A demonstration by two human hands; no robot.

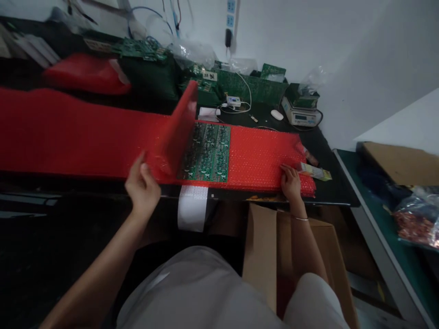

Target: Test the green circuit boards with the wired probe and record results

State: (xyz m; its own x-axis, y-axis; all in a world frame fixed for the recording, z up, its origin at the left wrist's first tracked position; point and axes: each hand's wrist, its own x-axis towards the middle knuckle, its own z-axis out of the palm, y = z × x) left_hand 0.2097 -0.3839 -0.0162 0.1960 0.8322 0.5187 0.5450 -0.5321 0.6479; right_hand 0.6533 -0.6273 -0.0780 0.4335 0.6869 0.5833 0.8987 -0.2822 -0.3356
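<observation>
A long strip of red bubble wrap (262, 157) runs along the bench. On it lies a green circuit board panel (214, 153), its left part beneath a raised, blurred fold of red wrap (180, 123). My left hand (142, 185) is at the front edge of the wrap, left of the board, with thumb and fingers pinched on the red wrap. My right hand (291, 182) rests on the right part of the wrap near its front edge, fingers lying on the surface, beside a small printed packet (315, 171).
Green bins with circuit boards (140, 50) line the back of the bench. A digital scale (300, 114) and a white mouse (277, 115) stand at the back right. Below the front edge is an open cardboard box (262, 256). White paper (192, 210) hangs over the edge.
</observation>
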